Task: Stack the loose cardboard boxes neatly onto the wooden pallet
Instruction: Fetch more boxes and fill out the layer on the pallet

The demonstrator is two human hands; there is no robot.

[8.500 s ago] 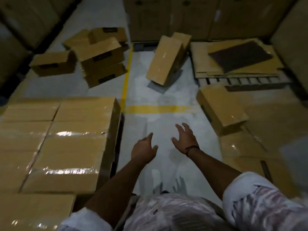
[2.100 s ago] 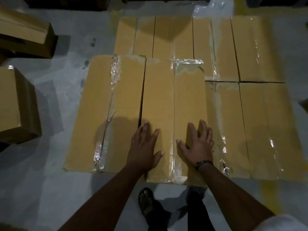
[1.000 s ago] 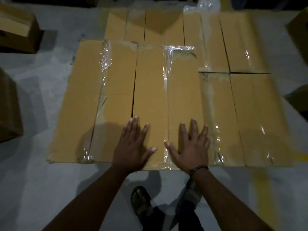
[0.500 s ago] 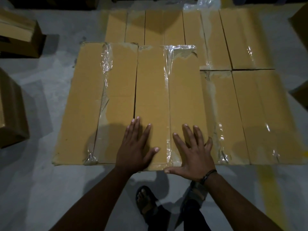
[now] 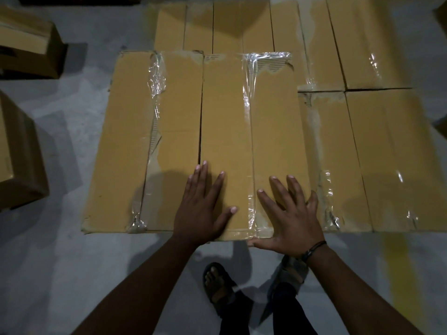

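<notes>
I look straight down on a stack of brown cardboard boxes. A long taped box (image 5: 249, 131) lies on the upper layer in the middle, beside another taped box (image 5: 154, 141) on its left. My left hand (image 5: 203, 204) lies flat on the middle box's near end, fingers straight. My right hand (image 5: 290, 211) lies flat on the same box's right half, its thumb hooked over the near edge. Lower boxes (image 5: 377, 153) fill the right and far side. The pallet itself is hidden under the boxes.
Loose cardboard boxes stand on the grey floor at the left (image 5: 17, 151) and far left (image 5: 29, 49). My sandalled feet (image 5: 217, 286) stand just before the stack. A yellow floor line (image 5: 396, 274) runs at the right.
My hands stayed flat on the middle box's near end. The right hand slid back to the near edge, its thumb dropping over it; the left hand barely moved.
</notes>
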